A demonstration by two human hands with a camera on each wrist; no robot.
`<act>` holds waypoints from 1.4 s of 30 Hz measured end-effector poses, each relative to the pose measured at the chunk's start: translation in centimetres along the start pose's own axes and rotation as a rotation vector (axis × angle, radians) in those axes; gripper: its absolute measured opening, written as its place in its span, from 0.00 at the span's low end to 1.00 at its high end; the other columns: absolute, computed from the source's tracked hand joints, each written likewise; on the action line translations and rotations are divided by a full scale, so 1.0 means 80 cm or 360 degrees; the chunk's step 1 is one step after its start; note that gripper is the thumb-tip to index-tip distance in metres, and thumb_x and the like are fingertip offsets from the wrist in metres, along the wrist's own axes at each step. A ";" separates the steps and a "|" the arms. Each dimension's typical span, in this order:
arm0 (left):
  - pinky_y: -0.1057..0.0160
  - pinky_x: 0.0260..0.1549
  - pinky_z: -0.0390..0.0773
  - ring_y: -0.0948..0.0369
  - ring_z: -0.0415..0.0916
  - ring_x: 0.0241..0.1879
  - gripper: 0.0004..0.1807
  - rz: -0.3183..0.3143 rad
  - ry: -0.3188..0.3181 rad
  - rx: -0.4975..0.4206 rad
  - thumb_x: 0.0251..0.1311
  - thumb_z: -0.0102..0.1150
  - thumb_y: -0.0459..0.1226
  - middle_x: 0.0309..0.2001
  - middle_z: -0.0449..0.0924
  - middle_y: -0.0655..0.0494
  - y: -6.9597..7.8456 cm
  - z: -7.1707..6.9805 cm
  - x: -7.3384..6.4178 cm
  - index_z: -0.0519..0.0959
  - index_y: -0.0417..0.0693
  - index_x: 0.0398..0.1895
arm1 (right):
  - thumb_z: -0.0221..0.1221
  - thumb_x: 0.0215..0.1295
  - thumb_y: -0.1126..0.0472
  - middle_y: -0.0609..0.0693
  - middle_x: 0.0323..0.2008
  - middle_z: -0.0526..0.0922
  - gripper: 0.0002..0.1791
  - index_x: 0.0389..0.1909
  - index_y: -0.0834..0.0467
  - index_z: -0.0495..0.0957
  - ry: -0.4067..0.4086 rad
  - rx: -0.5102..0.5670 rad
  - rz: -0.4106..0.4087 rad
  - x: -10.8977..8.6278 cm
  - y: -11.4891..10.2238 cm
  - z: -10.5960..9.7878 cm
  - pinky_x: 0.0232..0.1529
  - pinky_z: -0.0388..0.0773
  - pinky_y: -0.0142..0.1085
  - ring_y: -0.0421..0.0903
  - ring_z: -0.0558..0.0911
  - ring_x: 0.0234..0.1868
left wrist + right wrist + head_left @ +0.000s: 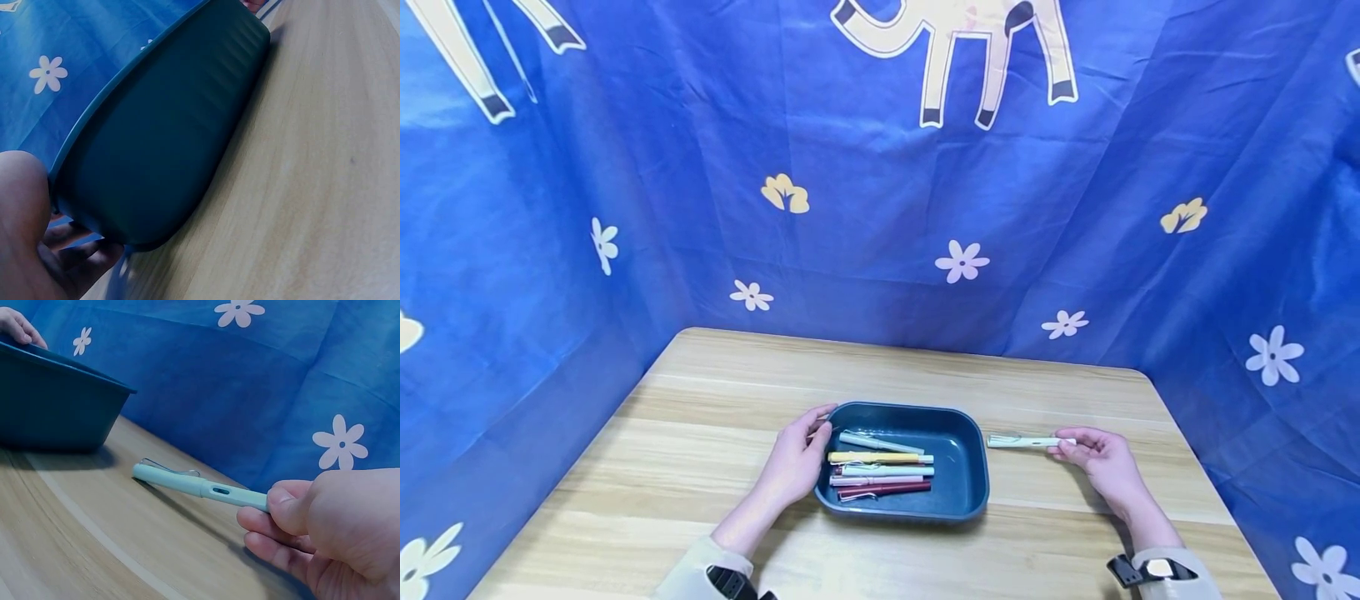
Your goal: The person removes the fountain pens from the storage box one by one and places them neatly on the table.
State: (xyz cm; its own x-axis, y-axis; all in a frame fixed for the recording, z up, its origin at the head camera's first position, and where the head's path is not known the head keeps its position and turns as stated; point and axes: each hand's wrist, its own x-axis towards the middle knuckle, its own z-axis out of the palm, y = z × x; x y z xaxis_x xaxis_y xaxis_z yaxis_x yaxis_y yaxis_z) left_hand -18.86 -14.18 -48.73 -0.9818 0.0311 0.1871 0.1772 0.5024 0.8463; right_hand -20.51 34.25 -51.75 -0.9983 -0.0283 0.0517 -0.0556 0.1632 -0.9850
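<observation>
A dark teal plastic tub stands on the wooden table, holding several pens with clips. They lie crosswise: a pale blue pen, a yellow pen, a pale mint pen, a lilac pen and a dark red pen. My left hand grips the tub's left end, thumb at the rim and fingers against the outer wall in the left wrist view. Right of the tub, my right hand pinches a light green pen by one end; its clip end points toward the tub.
The light wooden table carries the tub near its middle. Blue cloth with flowers and animal figures hangs along the back and both sides. A dark band circles the right wrist, and another the left.
</observation>
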 end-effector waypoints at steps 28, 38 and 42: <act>0.47 0.55 0.75 0.51 0.79 0.51 0.19 0.0016 0.0003 -0.0031 0.73 0.48 0.36 0.53 0.81 0.44 -0.002 0.001 0.000 0.74 0.47 0.64 | 0.64 0.63 0.66 0.45 0.35 0.85 0.06 0.40 0.56 0.86 0.0066 -0.0992 -0.0345 0.007 0.012 -0.008 0.31 0.74 0.29 0.39 0.78 0.32; 0.47 0.55 0.76 0.52 0.79 0.51 0.19 0.0018 0.0005 -0.0025 0.73 0.48 0.36 0.52 0.81 0.44 0.000 0.000 0.000 0.74 0.46 0.64 | 0.65 0.62 0.68 0.46 0.38 0.86 0.07 0.39 0.55 0.86 0.0039 -0.1040 -0.0388 0.010 0.016 -0.007 0.40 0.75 0.27 0.43 0.81 0.41; 0.47 0.55 0.76 0.52 0.79 0.51 0.19 0.0014 0.0002 -0.0030 0.73 0.48 0.35 0.52 0.81 0.44 0.000 0.000 0.000 0.74 0.46 0.64 | 0.65 0.61 0.69 0.45 0.40 0.86 0.08 0.38 0.55 0.87 0.0034 -0.1074 -0.0419 0.010 0.017 -0.007 0.45 0.75 0.28 0.45 0.81 0.45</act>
State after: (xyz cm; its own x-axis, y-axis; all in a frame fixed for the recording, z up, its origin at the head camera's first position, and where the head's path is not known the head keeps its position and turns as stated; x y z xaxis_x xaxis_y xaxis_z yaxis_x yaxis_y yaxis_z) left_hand -18.84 -14.21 -48.71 -0.9802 0.0346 0.1951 0.1871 0.4859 0.8537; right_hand -21.43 35.02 -52.95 -0.9498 -0.1326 0.2833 -0.2875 0.7269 -0.6236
